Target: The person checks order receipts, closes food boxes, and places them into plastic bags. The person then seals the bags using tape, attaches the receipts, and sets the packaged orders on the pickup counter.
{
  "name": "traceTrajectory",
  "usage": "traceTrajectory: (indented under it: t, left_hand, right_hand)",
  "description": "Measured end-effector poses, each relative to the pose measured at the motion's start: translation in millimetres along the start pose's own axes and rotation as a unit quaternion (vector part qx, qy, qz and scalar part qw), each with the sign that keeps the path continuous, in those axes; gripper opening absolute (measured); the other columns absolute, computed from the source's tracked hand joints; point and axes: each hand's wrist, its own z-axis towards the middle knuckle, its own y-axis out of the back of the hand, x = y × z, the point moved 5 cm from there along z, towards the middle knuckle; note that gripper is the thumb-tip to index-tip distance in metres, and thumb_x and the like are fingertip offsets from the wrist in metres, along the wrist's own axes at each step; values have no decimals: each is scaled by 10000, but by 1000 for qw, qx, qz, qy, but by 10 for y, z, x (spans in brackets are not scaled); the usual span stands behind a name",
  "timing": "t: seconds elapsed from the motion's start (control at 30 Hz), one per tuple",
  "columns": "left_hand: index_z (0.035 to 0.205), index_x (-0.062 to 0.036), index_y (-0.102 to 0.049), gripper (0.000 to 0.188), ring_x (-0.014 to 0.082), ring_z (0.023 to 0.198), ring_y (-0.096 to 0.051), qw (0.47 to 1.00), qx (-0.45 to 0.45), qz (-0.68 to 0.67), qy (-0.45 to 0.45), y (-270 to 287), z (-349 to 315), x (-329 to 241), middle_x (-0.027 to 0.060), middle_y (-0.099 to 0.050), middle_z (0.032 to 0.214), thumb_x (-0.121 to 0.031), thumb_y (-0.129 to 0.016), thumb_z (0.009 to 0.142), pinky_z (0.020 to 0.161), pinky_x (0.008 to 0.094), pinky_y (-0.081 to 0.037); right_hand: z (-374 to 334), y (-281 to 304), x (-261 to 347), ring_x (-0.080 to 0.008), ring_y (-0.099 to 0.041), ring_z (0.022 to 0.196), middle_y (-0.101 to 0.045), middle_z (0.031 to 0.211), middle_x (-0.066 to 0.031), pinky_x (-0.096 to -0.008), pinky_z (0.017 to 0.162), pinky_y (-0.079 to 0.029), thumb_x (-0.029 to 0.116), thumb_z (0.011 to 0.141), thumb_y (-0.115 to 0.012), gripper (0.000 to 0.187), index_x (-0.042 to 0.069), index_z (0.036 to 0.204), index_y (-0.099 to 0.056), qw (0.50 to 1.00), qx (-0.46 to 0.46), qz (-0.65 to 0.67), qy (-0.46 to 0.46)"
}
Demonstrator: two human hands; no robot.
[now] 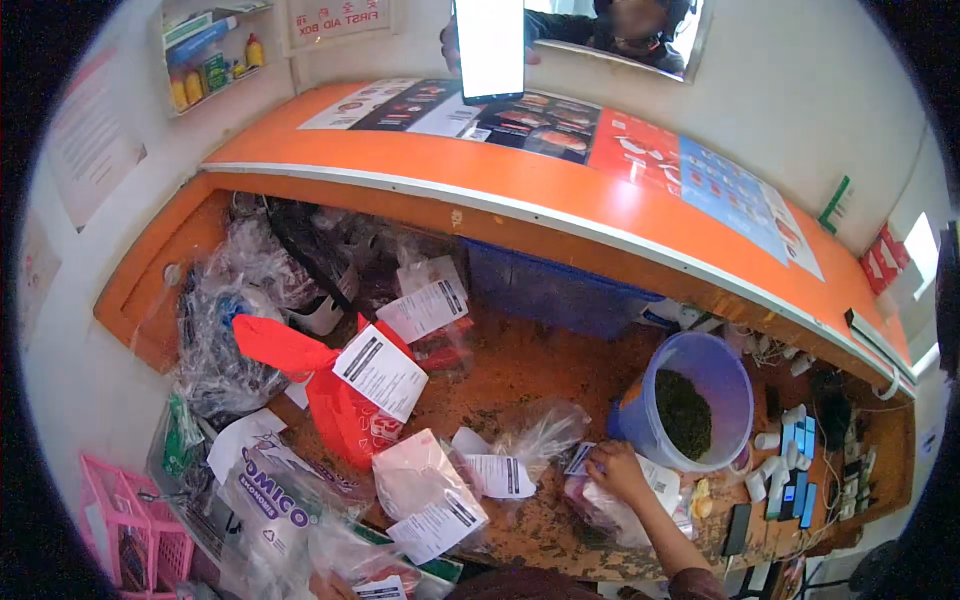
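My right hand (618,470) reaches in from the lower right. Its fingers are bent and closed on the upper edge of a clear plastic-wrapped package (603,510) with a white label. Of my left hand (328,587), only a small part shows at the lower edge, beside a clear bag with a slip (381,589); its fingers are hidden. Between the hands lie a pale wrapped packet (410,468) with a printed slip and a small clear bag (505,474) with another. Farther back sits a knotted red bag (335,385) bearing a paper slip (380,372).
A purple bucket (650,400) holding green matter stands right of my right hand. Phones (790,495) and cables crowd the far right. Crumpled clear bags (235,320) fill the left. Across the orange counter (400,150), another person holds up a phone (488,50). A pink basket (135,525) stands lower left.
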Motion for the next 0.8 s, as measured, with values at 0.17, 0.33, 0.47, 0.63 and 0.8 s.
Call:
traceTrajectory:
  t: [0.17, 0.33, 0.47, 0.63, 0.8]
  left_hand:
    - [970, 31, -550, 354, 425, 901, -440, 1000, -9, 9, -2, 16, -1, 10, 276, -504, 948, -265, -394, 854, 828, 470, -318]
    - [989, 27, -543, 360, 429, 931, -426, 1000, 12, 16, 6, 10, 10, 41, 272, -498, 978, -274, -406, 849, 842, 468, -311]
    - [1005, 21, -538, 364, 430, 956, -414, 999, 34, 20, 17, 6, 8, 72, 267, -493, 1004, -282, -420, 842, 856, 466, -304]
    - [1025, 15, -531, 373, 431, 988, -399, 997, 72, 22, 29, 57, -23, 158, 260, -488, 1036, -291, -438, 833, 873, 464, -296]
    - [1089, 9, -466, 418, 394, 1039, -382, 987, 137, -44, 75, -89, -26, 352, 235, -459, 1097, -318, -441, 831, 910, 444, -273]
  right_hand:
    - [-5, -47, -19, -276, -509, 817, -562, 815, -111, -398, 755, -350, 227, 734, -523, 185, 55, 756, -588, 1000, 8, 5, -12]
    - [5, -20, -5, -273, -503, 827, -552, 817, -109, -405, 767, -346, 246, 731, -508, 202, 62, 749, -591, 999, 25, 22, -26]
    - [9, -1, 21, -273, -515, 789, -571, 786, -105, -384, 707, -357, 189, 709, -534, 157, 44, 722, -593, 1000, 8, -4, -14]
    - [-26, -39, 25, -274, -513, 783, -565, 790, -113, -397, 718, -358, 190, 705, -533, 164, 35, 716, -588, 999, 22, 9, -26]
    - [45, 20, 79, -288, -507, 784, -551, 782, -151, -424, 743, -359, 189, 700, -543, 165, 27, 704, -575, 992, 78, -71, -64]
